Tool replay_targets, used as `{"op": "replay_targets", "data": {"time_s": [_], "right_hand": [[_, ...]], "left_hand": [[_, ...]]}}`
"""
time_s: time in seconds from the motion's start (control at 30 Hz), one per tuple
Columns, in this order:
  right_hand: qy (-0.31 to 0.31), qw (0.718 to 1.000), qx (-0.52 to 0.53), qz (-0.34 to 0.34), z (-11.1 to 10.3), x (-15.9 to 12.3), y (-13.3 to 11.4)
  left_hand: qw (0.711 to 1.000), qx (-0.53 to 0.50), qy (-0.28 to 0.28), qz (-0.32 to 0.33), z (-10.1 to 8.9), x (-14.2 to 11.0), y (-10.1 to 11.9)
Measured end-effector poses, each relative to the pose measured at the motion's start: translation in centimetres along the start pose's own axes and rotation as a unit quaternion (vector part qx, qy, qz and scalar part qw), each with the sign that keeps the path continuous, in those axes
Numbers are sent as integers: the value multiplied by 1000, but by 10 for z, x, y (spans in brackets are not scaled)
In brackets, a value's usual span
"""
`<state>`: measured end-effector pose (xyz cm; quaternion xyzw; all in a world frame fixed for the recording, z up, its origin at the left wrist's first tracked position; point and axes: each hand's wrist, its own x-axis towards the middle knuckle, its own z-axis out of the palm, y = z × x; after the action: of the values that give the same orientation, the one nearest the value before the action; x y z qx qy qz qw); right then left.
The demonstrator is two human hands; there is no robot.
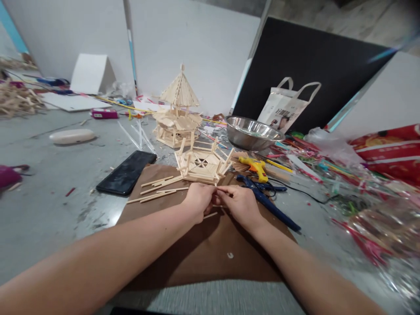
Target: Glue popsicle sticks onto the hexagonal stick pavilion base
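Observation:
My left hand (201, 199) and my right hand (241, 203) meet over a brown sheet (210, 253), fingertips pinched close together. Between them shows the pale tip of a thin wooden stick; the fingers hide most of it. Just beyond the hands sits a low six-sided frame of wooden sticks (200, 164), with short posts and a wheel-like opening in its floor. Several loose wooden sticks (157, 189) lie left of my left hand, and another stick (210, 215) lies below the fingers. Blue-handled pliers (275, 209) rest beside my right hand.
A stick-built pagoda (179, 109) with a pointed roof stands behind the frame. A yellow glue gun (257, 167) lies at the right, its cord trailing. A black phone (127, 173) is at the left. Farther back are a metal bowl (252, 133) and a white bag (282, 107).

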<state>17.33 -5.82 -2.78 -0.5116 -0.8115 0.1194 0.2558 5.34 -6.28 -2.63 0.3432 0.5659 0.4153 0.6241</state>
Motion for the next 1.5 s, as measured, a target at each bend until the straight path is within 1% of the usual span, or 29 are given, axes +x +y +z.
{"op": "replay_targets", "data": {"time_s": [0.2,0.33,0.4,0.43,0.47,0.5,0.53,0.57,0.6,0.63,0.67,0.7,0.73,0.8,0.87,0.93,1.0,1.17,1.5], "right_hand": [[-5,999,39,18,-2,3,-1],[14,997,60,51,-4,6,1],[27,995,62,73,-4,8,4],[31,994,65,84,-4,8,6],[32,992,71,95,-4,9,7],[33,991,80,104,-3,9,8],[33,989,92,110,-2,10,9],[35,987,104,115,-1,10,10],[37,986,111,118,1,11,10],[40,986,113,117,2,11,10],[45,986,109,114,4,12,9],[51,988,99,109,5,13,8],[58,989,86,103,6,13,7],[78,991,56,91,8,14,6],[95,992,31,81,9,13,5],[107,991,12,74,10,12,6],[117,991,2,68,11,11,7],[140,989,9,53,13,13,8],[154,988,0,23,15,15,11]], "left_hand": [[1000,-6,-16,-13,-2,1,3],[999,4,-42,-15,-2,0,3],[997,50,-61,-2,-3,-1,1],[993,97,-66,20,-4,-3,-1],[983,160,-65,60,-4,-4,-2],[964,235,-57,115,-5,-7,-4],[931,314,-44,182,-7,-9,-5],[886,388,-27,252,-8,-12,-6],[839,449,-14,307,-10,-15,-7],[793,501,-3,347,-11,-18,-7],[754,541,6,373,-13,-20,-8],[721,574,14,389,-14,-21,-9],[694,599,20,400,-15,-22,-10],[655,631,28,415,-17,-21,-13],[633,647,31,425,-18,-19,-15],[625,654,36,426,-18,-17,-17],[624,657,45,420,-18,-15,-18],[635,654,66,405,-19,-11,-18],[647,644,69,401,-21,-4,-17]]}}
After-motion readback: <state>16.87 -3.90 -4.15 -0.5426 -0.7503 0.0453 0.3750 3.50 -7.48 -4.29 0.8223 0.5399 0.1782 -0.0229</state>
